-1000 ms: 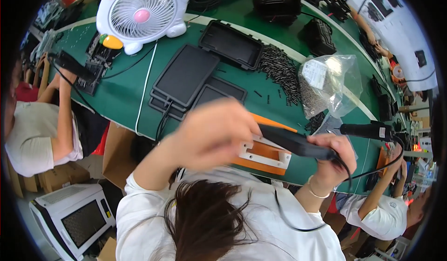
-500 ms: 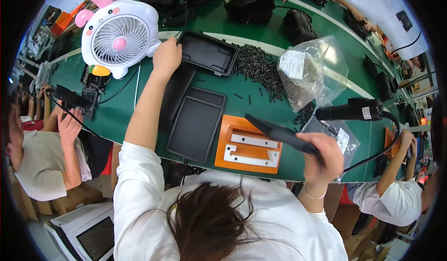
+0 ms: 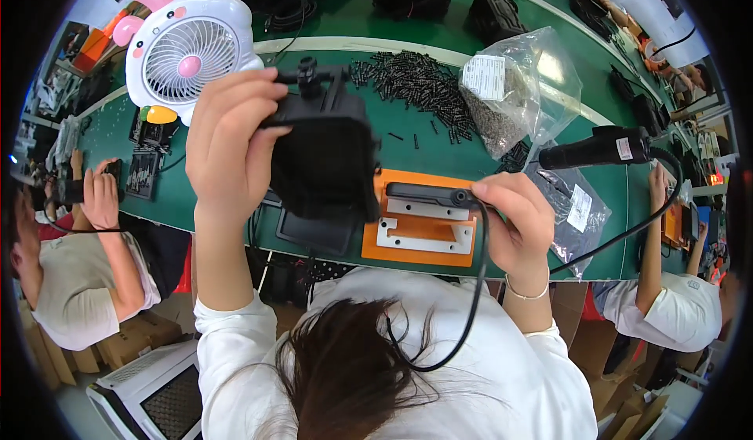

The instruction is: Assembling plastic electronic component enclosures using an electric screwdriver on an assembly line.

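In my left hand (image 3: 231, 142) is a black plastic case (image 3: 321, 161), raised above the bench and tilted, with small knobs on its upper edge. My right hand (image 3: 518, 220) pinches the round end of a slim black bar (image 3: 423, 194). A black cable (image 3: 476, 307) hangs from that end toward me. The bar lies over the orange fixture (image 3: 427, 257), along its far white strip; whether it touches the strip I cannot tell. Behind the raised case, a flat black panel (image 3: 314, 234) shows only its near part.
A white rabbit-shaped fan (image 3: 192, 52) stands at the far left. Loose black screws (image 3: 416, 87) are heaped mid-bench beside a clear bag of small parts (image 3: 494, 110). On the right is a corded black handheld tool (image 3: 588, 154). Other people work on both sides.
My left hand has brought the black case up from the far side toward me. My right hand has moved the bar onto the fixture, turning it level; its cable now shows.
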Demonstrator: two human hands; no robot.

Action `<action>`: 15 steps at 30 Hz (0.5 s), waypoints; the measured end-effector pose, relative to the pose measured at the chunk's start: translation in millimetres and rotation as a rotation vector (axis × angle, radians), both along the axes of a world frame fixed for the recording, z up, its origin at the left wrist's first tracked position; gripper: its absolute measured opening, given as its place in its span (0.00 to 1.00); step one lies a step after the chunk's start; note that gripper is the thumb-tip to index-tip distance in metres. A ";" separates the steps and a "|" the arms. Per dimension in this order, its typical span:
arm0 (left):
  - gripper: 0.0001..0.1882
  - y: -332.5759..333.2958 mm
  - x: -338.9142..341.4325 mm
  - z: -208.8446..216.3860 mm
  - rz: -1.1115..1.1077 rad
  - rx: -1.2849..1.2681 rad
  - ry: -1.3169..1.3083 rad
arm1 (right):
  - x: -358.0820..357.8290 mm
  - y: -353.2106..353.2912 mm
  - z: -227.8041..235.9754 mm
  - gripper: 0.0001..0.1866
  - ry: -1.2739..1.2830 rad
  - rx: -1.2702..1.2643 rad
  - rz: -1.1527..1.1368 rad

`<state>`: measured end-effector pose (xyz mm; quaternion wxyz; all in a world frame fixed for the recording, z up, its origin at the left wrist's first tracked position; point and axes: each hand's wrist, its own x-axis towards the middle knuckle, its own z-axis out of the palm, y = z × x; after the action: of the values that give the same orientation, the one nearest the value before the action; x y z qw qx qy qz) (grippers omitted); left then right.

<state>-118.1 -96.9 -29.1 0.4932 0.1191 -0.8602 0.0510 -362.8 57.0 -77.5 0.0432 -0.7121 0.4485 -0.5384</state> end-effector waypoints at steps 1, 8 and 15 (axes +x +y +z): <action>0.12 5.5 5.9 -2.4 0.014 0.012 0.000 | 2.8 -1.0 -0.9 0.20 0.002 0.000 0.005; 0.10 31.6 28.9 -13.8 0.094 -0.007 0.005 | 10.1 4.8 -26.6 0.19 0.101 -0.208 -0.518; 0.08 65.3 -2.7 -22.8 -0.082 -0.103 -0.023 | 40.6 20.8 -5.1 0.37 -0.201 0.242 0.105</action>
<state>-120.8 -31.7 -51.9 0.4902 0.0576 -0.8663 0.0766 -322.2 77.8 -82.6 0.2016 -0.6667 0.4655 -0.5461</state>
